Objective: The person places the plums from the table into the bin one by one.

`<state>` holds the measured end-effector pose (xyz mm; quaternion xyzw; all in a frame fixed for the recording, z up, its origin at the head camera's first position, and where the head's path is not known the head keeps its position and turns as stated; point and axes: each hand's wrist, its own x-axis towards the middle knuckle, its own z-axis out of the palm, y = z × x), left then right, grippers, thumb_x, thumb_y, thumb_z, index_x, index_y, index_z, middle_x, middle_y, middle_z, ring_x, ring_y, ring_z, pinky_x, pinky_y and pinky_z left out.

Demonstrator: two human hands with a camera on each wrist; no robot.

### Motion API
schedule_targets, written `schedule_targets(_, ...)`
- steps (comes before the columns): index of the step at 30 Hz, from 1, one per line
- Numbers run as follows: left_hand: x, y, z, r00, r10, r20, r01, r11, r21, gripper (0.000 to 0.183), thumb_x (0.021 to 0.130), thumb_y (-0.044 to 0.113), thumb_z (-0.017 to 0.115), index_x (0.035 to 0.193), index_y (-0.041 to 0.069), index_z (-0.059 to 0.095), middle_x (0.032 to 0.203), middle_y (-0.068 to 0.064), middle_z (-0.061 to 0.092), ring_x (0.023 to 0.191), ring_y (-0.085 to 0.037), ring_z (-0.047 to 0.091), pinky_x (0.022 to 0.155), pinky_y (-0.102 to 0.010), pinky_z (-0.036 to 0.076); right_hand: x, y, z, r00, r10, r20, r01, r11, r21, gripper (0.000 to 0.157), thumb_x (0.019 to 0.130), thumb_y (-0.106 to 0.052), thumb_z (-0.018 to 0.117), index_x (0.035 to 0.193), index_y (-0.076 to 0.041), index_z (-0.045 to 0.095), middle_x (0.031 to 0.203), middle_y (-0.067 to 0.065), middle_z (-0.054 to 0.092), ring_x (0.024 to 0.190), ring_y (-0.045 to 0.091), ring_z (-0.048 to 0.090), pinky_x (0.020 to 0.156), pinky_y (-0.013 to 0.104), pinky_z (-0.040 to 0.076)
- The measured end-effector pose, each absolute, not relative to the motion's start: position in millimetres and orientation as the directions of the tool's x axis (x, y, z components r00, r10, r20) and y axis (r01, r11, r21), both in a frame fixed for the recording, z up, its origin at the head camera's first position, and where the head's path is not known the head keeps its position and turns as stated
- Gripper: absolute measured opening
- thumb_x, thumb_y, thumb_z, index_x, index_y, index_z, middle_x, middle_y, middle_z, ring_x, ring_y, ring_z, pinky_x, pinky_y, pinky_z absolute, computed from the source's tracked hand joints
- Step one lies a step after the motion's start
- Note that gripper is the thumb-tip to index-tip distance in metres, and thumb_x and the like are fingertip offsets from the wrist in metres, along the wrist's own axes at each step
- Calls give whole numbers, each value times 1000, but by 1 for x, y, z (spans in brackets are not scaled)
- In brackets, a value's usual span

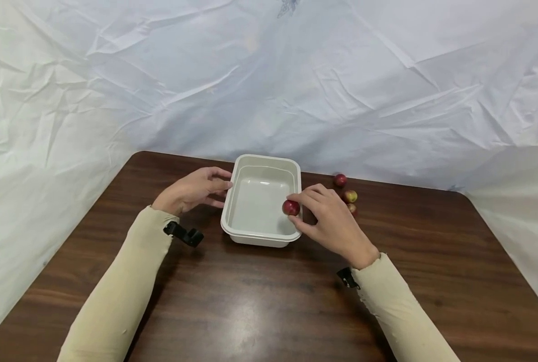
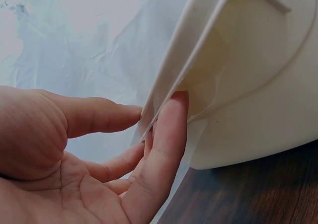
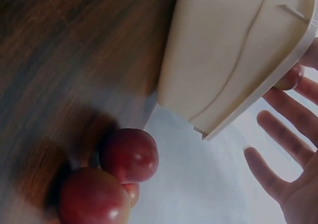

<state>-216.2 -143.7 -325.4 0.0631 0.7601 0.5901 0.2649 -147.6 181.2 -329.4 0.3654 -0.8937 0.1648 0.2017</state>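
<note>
We see soft light in the head view, pale glare on the bench [image 1: 245,317] in front of the plastic tub [image 1: 257,211] and a highlight inside it; both wrist views look dimmer, the sheet [image 2: 89,45] behind the tub hazy.

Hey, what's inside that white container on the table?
The visible floor of the white container is bare. By its right rim, the right hand holds a red fruit; they cover a small patch of the inside that I can't see.

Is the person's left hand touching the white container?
Touching. In the left wrist view, the left hand pinches the white container's rim between thumb and finger.
</note>
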Motion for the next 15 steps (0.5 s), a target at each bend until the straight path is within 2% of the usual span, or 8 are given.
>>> schedule_targets(15,-215,-134,-324,-847,418,-329,-223,283,933,47,107,18,55,149,5,39,138,-25,54,115,-31,62,93,-43,61,-147,188,-324,-688,-587,427,-699,693,-174,31,91,-31,78,116,-14,73,111,0,72,109,20,57,97,42,50)
